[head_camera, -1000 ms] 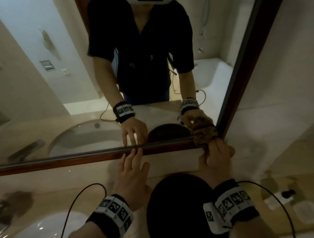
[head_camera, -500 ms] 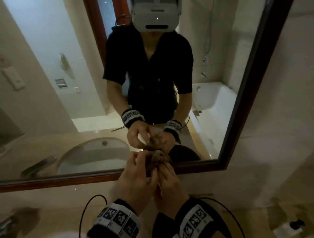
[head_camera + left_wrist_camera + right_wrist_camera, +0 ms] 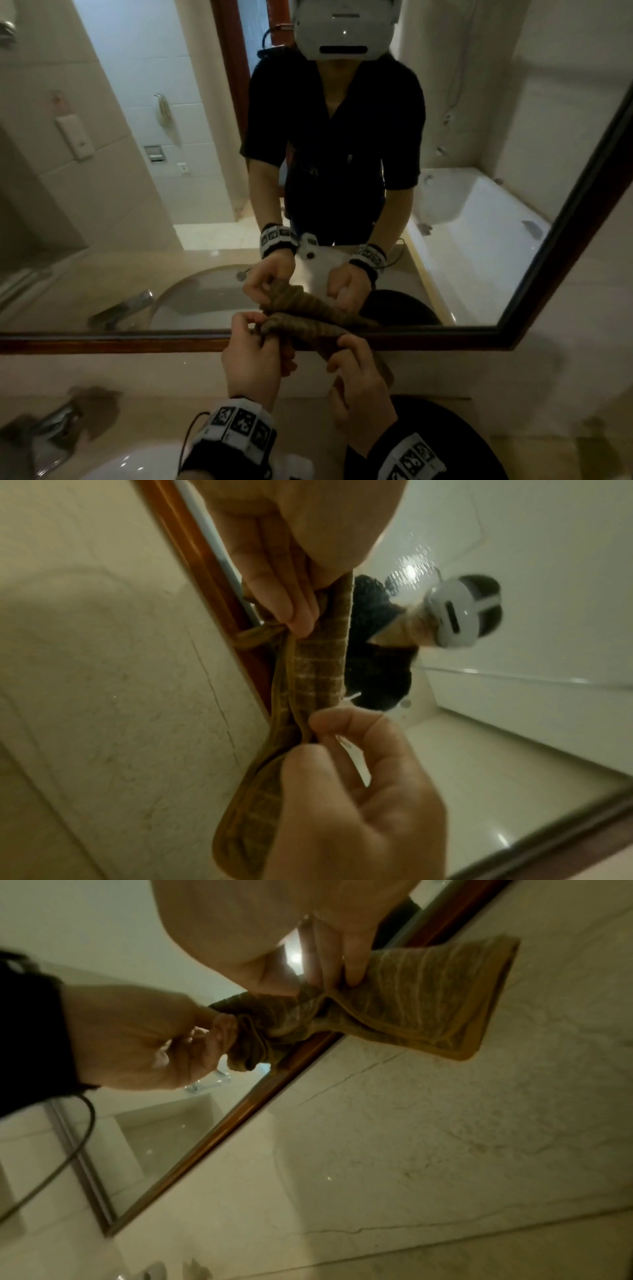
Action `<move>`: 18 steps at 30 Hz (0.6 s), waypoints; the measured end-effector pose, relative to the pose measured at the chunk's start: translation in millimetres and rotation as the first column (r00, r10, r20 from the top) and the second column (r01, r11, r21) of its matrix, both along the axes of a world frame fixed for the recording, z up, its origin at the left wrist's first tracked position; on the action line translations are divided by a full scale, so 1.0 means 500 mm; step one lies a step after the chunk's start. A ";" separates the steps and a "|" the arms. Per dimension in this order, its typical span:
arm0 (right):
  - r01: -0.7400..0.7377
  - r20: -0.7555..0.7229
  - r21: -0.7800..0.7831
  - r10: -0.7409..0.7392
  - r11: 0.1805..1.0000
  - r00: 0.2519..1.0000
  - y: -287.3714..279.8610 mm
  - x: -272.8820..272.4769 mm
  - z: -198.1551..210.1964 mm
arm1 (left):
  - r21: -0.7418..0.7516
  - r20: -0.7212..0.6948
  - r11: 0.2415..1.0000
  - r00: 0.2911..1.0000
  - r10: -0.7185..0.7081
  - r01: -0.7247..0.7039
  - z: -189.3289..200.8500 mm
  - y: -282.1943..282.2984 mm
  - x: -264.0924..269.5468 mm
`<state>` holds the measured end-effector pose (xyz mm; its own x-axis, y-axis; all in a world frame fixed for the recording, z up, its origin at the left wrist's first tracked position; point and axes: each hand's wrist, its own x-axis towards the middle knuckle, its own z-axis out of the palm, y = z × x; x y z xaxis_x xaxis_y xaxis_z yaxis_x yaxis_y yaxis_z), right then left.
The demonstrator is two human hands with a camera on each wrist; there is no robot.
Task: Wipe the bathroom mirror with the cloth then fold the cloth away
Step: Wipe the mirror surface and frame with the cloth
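A brown striped cloth [image 3: 301, 330] is stretched between my two hands just in front of the mirror's lower wooden frame [image 3: 102, 340]. My left hand [image 3: 261, 329] grips the bunched left end. My right hand [image 3: 342, 349] pinches the cloth further right, and a flat flap hangs past it. In the left wrist view my left hand [image 3: 301, 631] holds the cloth [image 3: 318, 669] from above and my right hand [image 3: 318, 731] pinches it below. The right wrist view shows my right hand [image 3: 325, 984] pinching the cloth [image 3: 428, 1001] and my left hand [image 3: 219, 1031] on the crumpled end. The mirror glass [image 3: 154, 192] reflects me.
A white sink basin [image 3: 113, 469] with a metal faucet [image 3: 51, 431] lies at the lower left in the beige counter. A dark round object [image 3: 462, 442] sits on the counter at the lower right. A pale wall [image 3: 582, 308] borders the mirror's right side.
My right hand has left the mirror's lower right corner with the cloth. My left hand came off the frame and took the cloth's other end. Both hands have drawn it out between them.
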<state>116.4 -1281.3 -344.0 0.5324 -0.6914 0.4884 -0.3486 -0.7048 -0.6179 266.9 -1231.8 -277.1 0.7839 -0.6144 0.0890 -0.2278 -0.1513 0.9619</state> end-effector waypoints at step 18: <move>0.010 -0.238 -0.419 -0.121 0.908 0.964 -0.044 0.123 0.205 | -0.511 0.067 0.846 0.974 0.216 -0.152 0.174 -0.012 0.122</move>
